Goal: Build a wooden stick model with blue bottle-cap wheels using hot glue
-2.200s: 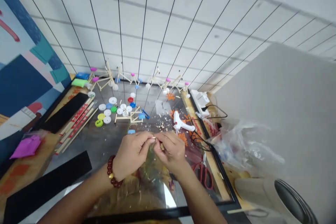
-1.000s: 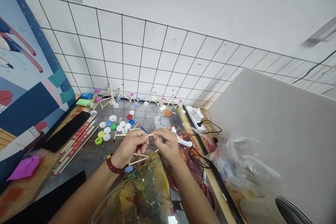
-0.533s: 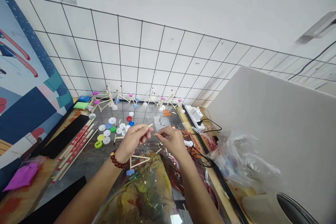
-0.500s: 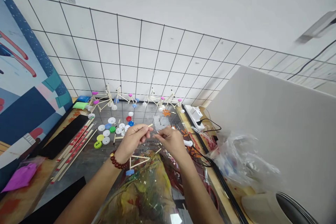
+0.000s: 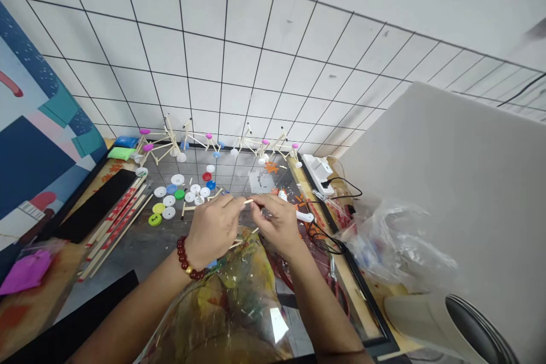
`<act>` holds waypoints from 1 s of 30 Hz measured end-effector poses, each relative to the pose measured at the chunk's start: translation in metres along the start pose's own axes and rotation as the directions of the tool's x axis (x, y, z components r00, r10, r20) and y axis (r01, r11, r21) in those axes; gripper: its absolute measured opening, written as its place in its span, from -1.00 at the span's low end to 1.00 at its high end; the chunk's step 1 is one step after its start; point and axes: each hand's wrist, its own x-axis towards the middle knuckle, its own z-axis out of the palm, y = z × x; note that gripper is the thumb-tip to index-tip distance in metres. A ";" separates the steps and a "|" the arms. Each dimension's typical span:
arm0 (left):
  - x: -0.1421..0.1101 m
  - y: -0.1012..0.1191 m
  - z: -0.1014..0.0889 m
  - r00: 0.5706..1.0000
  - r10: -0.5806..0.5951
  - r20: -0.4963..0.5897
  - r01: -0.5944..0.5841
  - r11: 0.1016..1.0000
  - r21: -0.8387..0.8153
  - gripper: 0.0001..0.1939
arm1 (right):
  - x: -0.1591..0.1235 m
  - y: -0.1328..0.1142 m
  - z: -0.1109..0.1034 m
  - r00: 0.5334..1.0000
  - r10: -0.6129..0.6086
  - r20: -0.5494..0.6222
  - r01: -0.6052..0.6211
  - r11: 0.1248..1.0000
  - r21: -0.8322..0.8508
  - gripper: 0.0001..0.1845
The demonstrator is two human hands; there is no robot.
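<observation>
A short pale wooden stick (image 5: 248, 202) is pinched between my left hand (image 5: 211, 230) and my right hand (image 5: 275, 224), which meet above the table. My left wrist wears a red bead bracelet (image 5: 187, 259). Below my hands lies a clear plastic sheet (image 5: 226, 301) smeared with yellow, green and red paint. A small stick frame (image 5: 232, 245) sits on it, mostly hidden by my hands, beside a blue cap (image 5: 212, 264). A white hot glue gun (image 5: 303, 216) lies just right of my right hand, partly hidden.
Stick models with coloured caps (image 5: 256, 145) stand along the tiled grid wall (image 5: 239, 57). White and coloured bottle caps (image 5: 177, 190) lie left of my hands. Further left are red-marked sticks (image 5: 115, 227) and a black strip (image 5: 94, 210). On the right are a power strip (image 5: 318, 173) and a plastic bag (image 5: 396, 242).
My hands have closed together around the stick, where my fingers were slightly apart before. They now cover most of the stick frame. The view has tilted and shifted a little.
</observation>
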 end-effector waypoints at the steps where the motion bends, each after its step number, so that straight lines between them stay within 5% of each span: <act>1: 0.000 0.001 -0.001 1.000 0.002 0.007 -0.002 1.000 0.003 -0.71 | -0.001 0.001 0.000 1.000 -0.016 -0.001 0.016 0.999 -0.042 -0.81; 5: 0.000 0.003 -0.001 1.000 -0.014 0.018 0.015 0.999 -0.043 -0.72 | -0.003 0.000 0.004 0.999 0.000 -0.035 -0.003 0.995 -0.104 -0.79; 9: 0.001 0.001 0.000 0.999 -0.043 0.016 0.045 0.996 -0.079 -0.71 | 0.000 -0.003 0.001 0.997 0.070 0.010 -0.071 0.993 0.096 -0.80; 15: 0.001 0.002 -0.001 1.000 -0.009 0.022 0.007 0.997 0.081 -0.72 | 0.003 -0.005 -0.004 0.994 0.069 0.088 -0.080 0.989 0.128 -0.80; 18: 0.001 0.004 0.000 1.000 -0.006 0.029 0.002 0.992 0.123 -0.71 | 0.002 -0.005 -0.001 0.996 0.085 0.036 -0.087 0.993 0.074 -0.79; 25: 0.003 0.003 -0.003 0.991 -0.112 0.078 0.127 0.966 -0.225 -0.69 | 0.005 0.007 0.001 0.924 0.374 -0.080 -0.334 0.890 0.310 -0.82; 30: 0.000 0.001 -0.001 0.996 -0.093 -0.010 0.091 0.984 -0.154 -0.71 | 0.004 0.012 0.001 0.919 0.393 -0.018 -0.353 0.845 0.401 -0.80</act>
